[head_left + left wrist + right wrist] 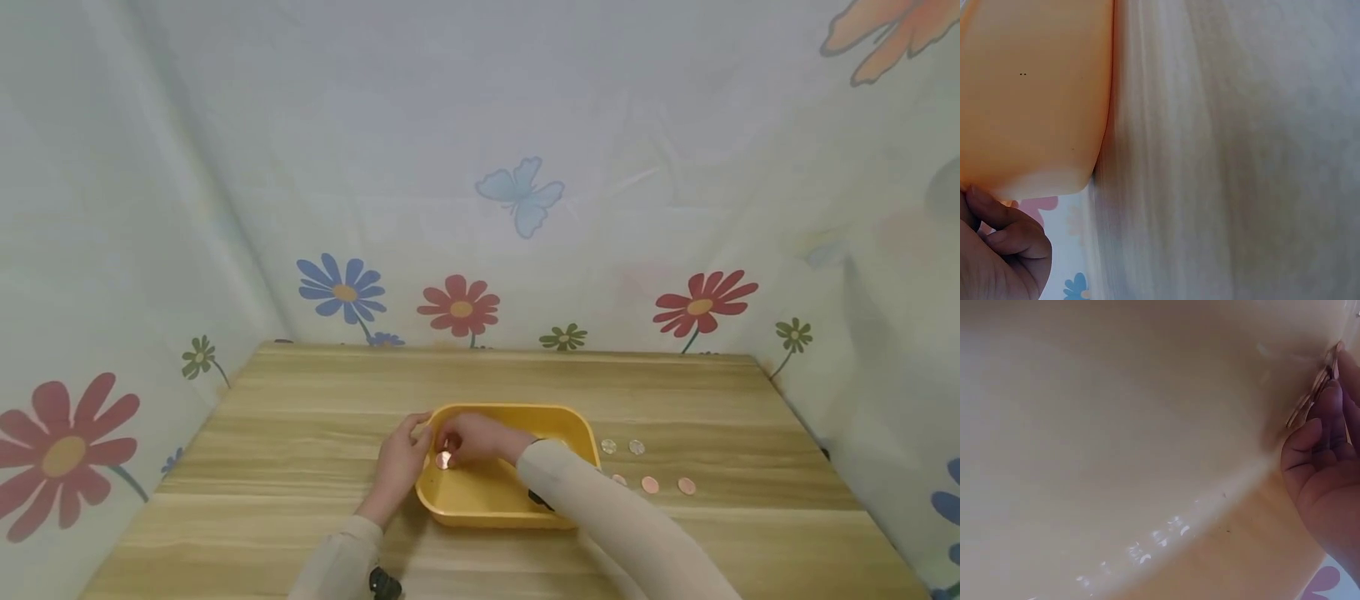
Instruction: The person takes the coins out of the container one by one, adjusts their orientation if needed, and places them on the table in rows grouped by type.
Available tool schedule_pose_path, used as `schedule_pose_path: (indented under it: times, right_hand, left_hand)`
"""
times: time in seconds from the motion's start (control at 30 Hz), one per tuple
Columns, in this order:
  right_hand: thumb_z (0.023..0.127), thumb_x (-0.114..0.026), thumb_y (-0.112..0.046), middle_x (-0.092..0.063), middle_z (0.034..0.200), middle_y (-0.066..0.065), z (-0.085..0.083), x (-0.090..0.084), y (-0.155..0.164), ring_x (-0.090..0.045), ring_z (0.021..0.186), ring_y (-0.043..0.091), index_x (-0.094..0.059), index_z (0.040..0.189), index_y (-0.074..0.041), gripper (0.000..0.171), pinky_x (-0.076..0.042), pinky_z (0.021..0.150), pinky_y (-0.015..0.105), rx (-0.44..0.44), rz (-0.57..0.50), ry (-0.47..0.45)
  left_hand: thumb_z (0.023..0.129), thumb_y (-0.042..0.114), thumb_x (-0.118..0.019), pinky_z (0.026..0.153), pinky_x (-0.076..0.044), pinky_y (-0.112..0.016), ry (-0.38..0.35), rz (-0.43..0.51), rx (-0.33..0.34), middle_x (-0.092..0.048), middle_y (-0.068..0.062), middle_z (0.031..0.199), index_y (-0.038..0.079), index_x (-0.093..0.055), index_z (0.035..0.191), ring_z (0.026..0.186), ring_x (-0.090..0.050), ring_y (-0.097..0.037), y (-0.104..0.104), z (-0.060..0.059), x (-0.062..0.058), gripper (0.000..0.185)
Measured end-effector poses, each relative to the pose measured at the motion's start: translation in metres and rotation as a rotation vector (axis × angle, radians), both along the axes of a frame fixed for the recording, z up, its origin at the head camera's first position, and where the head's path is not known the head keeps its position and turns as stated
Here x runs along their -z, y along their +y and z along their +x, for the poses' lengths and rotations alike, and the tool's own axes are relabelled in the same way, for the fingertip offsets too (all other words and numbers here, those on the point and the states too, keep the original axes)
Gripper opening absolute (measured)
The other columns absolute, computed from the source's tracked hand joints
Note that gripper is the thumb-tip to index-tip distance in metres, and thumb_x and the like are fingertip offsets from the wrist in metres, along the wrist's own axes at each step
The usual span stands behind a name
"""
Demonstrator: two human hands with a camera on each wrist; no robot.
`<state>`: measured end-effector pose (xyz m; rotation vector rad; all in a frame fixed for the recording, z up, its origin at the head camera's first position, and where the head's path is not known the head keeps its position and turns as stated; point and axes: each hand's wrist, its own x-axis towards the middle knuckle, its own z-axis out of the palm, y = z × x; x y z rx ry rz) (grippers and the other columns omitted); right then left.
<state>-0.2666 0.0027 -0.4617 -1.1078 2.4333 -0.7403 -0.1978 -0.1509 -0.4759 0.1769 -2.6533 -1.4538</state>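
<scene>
A plain cream cloth sleeve (339, 557) covers the person's left forearm, with a small, blocky black device (386, 584) by its cuff. A matching cream right sleeve (618, 518) has a thin dark band (537, 441) and a black piece (539, 500) at its cuff.

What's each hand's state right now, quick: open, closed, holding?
Left hand: closed, holding the yellow tray at its rim.
Right hand: closed, pinching a copper-coloured coin inside the tray.
</scene>
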Motion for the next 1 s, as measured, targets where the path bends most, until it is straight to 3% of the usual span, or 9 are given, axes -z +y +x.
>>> schedule_pose_path:
  times: [0.3, 0.47, 0.6, 0.7, 1.0]
  right_hand:
    - [0.089, -0.076, -0.006, -0.066, 0.084, 0.003, -0.003, 0.007, -0.004, -0.048, 0.074, 0.005, -0.072, 0.093, -0.005, 0.006, -0.042, 0.071, 0.016, -0.019, 0.029, 0.062]
    - [0.089, -0.079, -0.015, -0.06, 0.073, -0.005, -0.004, 0.005, -0.004, -0.047, 0.068, 0.004, -0.07, 0.082, -0.006, 0.014, -0.04, 0.067, 0.016, 0.019, 0.036, 0.094]
    - [0.088, -0.079, -0.016, -0.056, 0.07, -0.007, -0.007, 0.003, -0.001, -0.045, 0.064, 0.004, -0.071, 0.079, -0.006, 0.016, -0.037, 0.062, 0.016, 0.045, 0.028, 0.06]
    - [0.092, -0.074, -0.012, -0.062, 0.073, -0.003, -0.007, -0.002, 0.002, -0.047, 0.065, 0.005, -0.072, 0.08, -0.006, 0.014, -0.04, 0.063, 0.017, 0.04, 0.021, 0.042]
    - [0.097, -0.066, -0.009, -0.068, 0.078, 0.002, -0.003, -0.03, 0.014, -0.052, 0.068, 0.008, -0.073, 0.083, -0.007, 0.016, -0.046, 0.067, 0.022, 0.025, 0.058, 0.128]
  left_hand:
    - [0.102, 0.015, -0.055, 0.055, -0.042, -0.026, 0.021, -0.015, -0.006, -0.063, -0.009, 0.068, 0.002, -0.063, 0.134, 0.059, -0.05, -0.011, -0.001, -0.001, 0.0, 0.036]
    - [0.102, 0.017, -0.056, 0.053, -0.038, -0.026, 0.018, -0.019, -0.004, -0.053, -0.001, 0.063, 0.003, -0.064, 0.134, 0.056, -0.044, -0.011, -0.001, -0.001, 0.0, 0.035]
    - [0.103, 0.017, -0.056, 0.052, -0.038, -0.024, 0.003, -0.017, 0.0, -0.052, -0.001, 0.063, 0.004, -0.063, 0.135, 0.056, -0.044, -0.01, 0.0, -0.002, -0.001, 0.036]
    - [0.103, 0.017, -0.055, 0.053, -0.039, -0.025, 0.002, -0.018, 0.0, -0.054, -0.002, 0.065, 0.003, -0.063, 0.135, 0.057, -0.045, -0.011, 0.0, -0.001, -0.001, 0.035]
    - [0.103, 0.016, -0.055, 0.051, -0.038, -0.024, -0.004, -0.012, 0.003, -0.048, 0.002, 0.061, 0.004, -0.062, 0.136, 0.055, -0.044, -0.009, 0.001, 0.0, -0.001, 0.036]
